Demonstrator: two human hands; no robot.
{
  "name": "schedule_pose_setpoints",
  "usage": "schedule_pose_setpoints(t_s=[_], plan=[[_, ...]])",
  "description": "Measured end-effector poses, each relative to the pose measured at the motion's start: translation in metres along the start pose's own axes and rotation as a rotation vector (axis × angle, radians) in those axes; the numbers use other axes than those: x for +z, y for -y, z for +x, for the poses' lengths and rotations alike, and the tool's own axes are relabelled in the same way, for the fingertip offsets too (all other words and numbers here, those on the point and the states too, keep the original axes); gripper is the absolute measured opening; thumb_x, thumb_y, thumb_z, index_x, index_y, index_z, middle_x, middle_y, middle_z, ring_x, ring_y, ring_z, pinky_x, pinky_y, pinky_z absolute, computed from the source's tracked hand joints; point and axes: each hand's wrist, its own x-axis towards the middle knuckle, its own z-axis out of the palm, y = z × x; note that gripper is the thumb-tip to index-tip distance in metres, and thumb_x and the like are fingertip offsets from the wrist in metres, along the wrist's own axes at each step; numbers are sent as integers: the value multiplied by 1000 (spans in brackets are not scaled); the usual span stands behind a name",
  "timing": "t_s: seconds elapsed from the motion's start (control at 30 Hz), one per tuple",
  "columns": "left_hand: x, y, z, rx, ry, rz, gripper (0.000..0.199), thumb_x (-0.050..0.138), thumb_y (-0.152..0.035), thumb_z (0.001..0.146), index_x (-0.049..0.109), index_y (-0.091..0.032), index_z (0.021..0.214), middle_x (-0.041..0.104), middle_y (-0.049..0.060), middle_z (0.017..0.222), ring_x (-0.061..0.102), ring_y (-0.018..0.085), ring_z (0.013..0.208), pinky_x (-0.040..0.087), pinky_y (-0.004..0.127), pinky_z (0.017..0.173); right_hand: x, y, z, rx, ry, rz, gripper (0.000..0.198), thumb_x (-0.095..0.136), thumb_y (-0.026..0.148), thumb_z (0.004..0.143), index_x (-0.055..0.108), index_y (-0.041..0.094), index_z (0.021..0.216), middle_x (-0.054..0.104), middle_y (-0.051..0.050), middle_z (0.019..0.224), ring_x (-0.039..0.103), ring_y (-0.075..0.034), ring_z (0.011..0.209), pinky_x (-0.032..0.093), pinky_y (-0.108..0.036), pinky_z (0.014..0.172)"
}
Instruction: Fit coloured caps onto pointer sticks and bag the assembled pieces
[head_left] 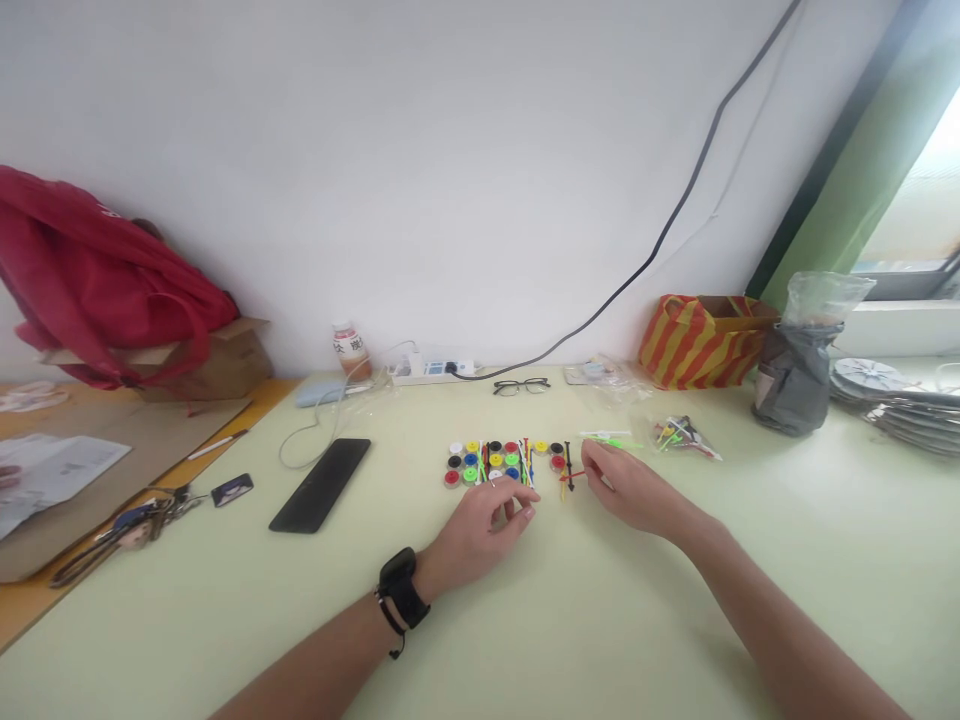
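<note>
While the right hand (626, 485) bends over the red arrow (577, 476), the left hand (480, 530) sits at the near edge of the discs (496, 461).
Risk: the red arrow appears to cross the black arrow (569, 467), so dragging one could shift the other; a left-hand slip could likely knock discs or the upright-lying sticks (524, 462) out of line. Left fingers half-curled, thumb and forefinger apart, nothing visible between; right fingers curled at the red arrow's right end, can't tell if gripping. Discs lie far of the left hand; red arrow just left of the right; bag (681, 437) far right.
</note>
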Motion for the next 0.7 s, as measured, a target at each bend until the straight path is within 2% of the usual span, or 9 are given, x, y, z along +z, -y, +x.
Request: schedule_pose_setpoints(t_s=[0.17, 0.27, 0.4, 0.5, 0.6, 0.7], plan=[[0, 1, 0, 7, 0, 7, 21, 58, -34, 99, 73, -22, 107, 72, 5, 95, 61, 18, 77, 45, 29, 65, 0, -12, 3, 65, -68, -101, 14, 44, 16, 91, 42, 25, 80, 59, -2, 74, 53, -20, 66, 35, -31, 59], [0, 2, 0, 7, 9, 16, 21, 58, -33, 100, 73, -23, 109, 72, 5, 95, 60, 18, 77, 45, 29, 65, -2, -14, 4, 92, -111, -65, 13, 41, 21, 98, 47, 24, 87, 63, -3, 78, 58, -21, 69, 39, -32, 62], [0, 2, 0, 7, 10, 24, 20, 58, -31, 100, 72, -23, 111, 72, 4, 96, 60, 18, 77, 45, 28, 66, 3, -9, 5, 16, -111, 84, 23, 37, 34, 106, 58, 25, 110, 69, -6, 104, 66, -23, 94, 49, -36, 80], [1, 1, 0, 14, 9, 29, 19, 57, -30, 100, 72, -23, 111, 72, 4, 96, 60, 17, 78, 45, 28, 66, 13, -3, 5, -29, -79, 42, 29, 43, 35, 105, 59, 25, 128, 68, -10, 114, 65, -26, 107, 50, -40, 89], [0, 0, 0, 22, 13, 35, 18, 57, -28, 100, 71, -23, 108, 72, 4, 96, 60, 17, 78, 44, 27, 66, 19, 2, 6, -35, -23, 2, 29, 45, 29, 103, 63, 25, 125, 67, -10, 105, 64, -27, 103, 49, -40, 86], [1, 1, 0, 24, 8, 45, 18, 57, -28, 100, 71, -22, 108, 72, 4, 95, 60, 17, 77, 44, 27, 65, 18, 6, 6, -41, 26, 62, 19, 47, 25, 101, 65, 24, 107, 67, -7, 99, 63, -25, 96, 48, -37, 80]])
